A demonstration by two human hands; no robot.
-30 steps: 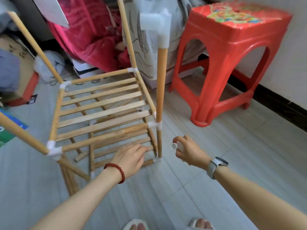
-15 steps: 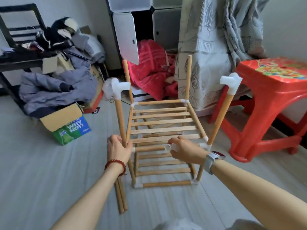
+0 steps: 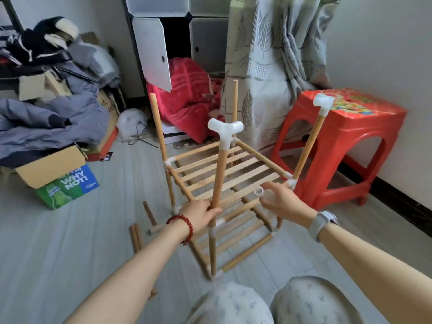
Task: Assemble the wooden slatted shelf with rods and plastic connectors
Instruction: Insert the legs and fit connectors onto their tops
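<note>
The wooden slatted shelf (image 3: 224,174) stands on the floor in front of my knees, with two slatted tiers joined by white plastic connectors. My left hand (image 3: 201,215) grips the near left upright rod (image 3: 219,176), which carries a white three-way connector (image 3: 225,130) on top. The near right upright (image 3: 309,143) is also capped with a white connector (image 3: 323,105). The two far uprights (image 3: 159,129) have bare tops. My right hand (image 3: 284,202) holds a loose translucent plastic connector (image 3: 260,191) just above the upper tier's near right corner.
Loose wooden rods (image 3: 136,237) lie on the floor left of the shelf. A red plastic stool (image 3: 346,141) stands close on the right by the wall. A cardboard box (image 3: 56,176) and piled clothes sit at the left, a red blanket (image 3: 187,99) and curtain behind.
The view pulled back and up from the shelf. My left hand went from the slats to gripping the near left upright. The shelf has turned slightly; my right hand keeps the connector.
</note>
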